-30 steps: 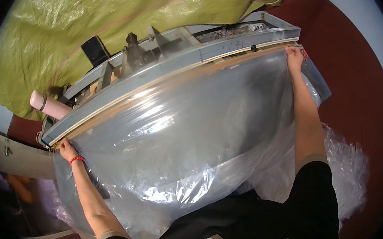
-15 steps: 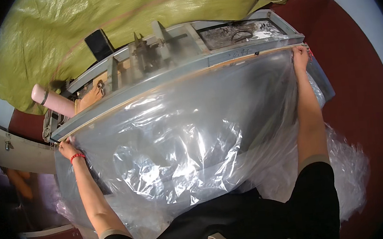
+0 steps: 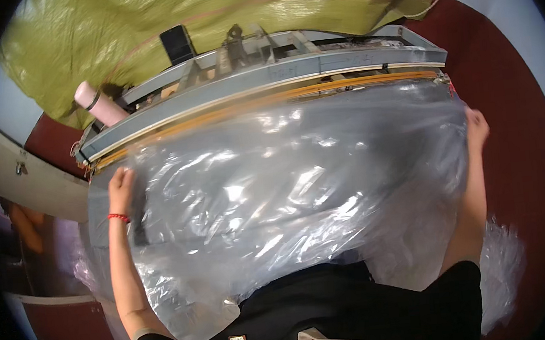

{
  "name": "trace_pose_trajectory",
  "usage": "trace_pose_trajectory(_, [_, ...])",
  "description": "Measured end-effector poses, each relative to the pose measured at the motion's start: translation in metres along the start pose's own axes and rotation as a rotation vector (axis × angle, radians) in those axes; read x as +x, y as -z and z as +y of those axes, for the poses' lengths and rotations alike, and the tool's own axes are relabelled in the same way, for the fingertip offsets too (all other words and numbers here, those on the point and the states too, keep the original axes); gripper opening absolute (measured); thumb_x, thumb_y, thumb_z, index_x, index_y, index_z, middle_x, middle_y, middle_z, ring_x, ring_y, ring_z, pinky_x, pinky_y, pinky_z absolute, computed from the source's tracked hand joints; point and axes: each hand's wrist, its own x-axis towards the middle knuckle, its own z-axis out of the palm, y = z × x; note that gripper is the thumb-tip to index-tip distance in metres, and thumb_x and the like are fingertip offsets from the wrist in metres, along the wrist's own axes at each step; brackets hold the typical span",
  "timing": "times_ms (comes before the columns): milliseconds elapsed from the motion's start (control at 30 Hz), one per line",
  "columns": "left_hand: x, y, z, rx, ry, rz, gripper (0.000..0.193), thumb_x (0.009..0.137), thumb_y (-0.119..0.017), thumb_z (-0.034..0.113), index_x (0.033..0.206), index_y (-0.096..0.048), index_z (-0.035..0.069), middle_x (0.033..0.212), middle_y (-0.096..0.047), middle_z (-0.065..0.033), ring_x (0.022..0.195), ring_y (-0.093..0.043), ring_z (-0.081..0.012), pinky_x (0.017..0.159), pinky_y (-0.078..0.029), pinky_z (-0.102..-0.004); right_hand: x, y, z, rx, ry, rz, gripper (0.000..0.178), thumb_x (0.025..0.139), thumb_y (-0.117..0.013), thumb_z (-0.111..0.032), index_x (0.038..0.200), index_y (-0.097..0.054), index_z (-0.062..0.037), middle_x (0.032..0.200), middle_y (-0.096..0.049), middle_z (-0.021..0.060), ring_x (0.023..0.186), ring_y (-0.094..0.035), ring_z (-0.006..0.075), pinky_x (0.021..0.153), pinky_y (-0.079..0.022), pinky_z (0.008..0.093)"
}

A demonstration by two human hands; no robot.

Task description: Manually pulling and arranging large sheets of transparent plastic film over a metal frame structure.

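A large clear plastic sheet [image 3: 273,183] is stretched between my two hands, shiny and wrinkled, its near part draping down to my body. My left hand [image 3: 121,191], a red bead bracelet at the wrist, is closed on the sheet's far left corner. At the far right corner my right hand [image 3: 477,129] pinches the sheet too. Beyond the sheet's far edge lies a long grey metal bar frame [image 3: 252,89], with an orange strip [image 3: 317,90] running along below its near side. The sheet's edge is apart from the strip near both hands.
On the frame's left end rests a pink bottle [image 3: 99,103]. A black phone [image 3: 176,45] stands at its back, before a yellow-green woven tarp [image 3: 258,3]. More crumpled clear plastic [image 3: 503,273] hangs at the lower right. A pale cabinet door [image 3: 13,173] stands at the left.
Both hands have drawn the sheet back toward me from the bar, my right hand also outward. A hand at the frame's left end is gone, and more of the orange strip shows.
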Motion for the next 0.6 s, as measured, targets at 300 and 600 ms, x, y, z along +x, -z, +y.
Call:
trace_pose_trajectory(300, [-0.047,-0.089,0.198,-0.683,0.066,-0.297,0.016,0.084,-0.052,0.023,0.08,-0.051,0.007,0.059,-0.039,0.0075,0.05,-0.032,-0.0018,0.045,-0.024,-0.0167,0.011,0.049,0.036,0.002,0.104,0.239,0.028,0.077,-0.052,-0.006,0.105,-0.054,-0.0014,0.107,-0.055,0.01,0.098,-0.053,0.0219,0.085,-0.04,0.0304])
trace_pose_trajectory(600, [-0.066,-0.066,0.22,-0.733,-0.003,-0.465,0.009,0.079,-0.056,0.012,0.08,-0.049,0.006,0.067,-0.051,0.0027,0.059,-0.049,-0.0048,0.051,-0.037,-0.0179,-0.183,-0.094,-0.367,0.815,0.525,-1.02,0.037,0.072,-0.063,-0.011,0.108,-0.053,-0.0081,0.106,-0.054,0.0027,0.095,-0.05,0.0123,0.078,-0.041,0.0259])
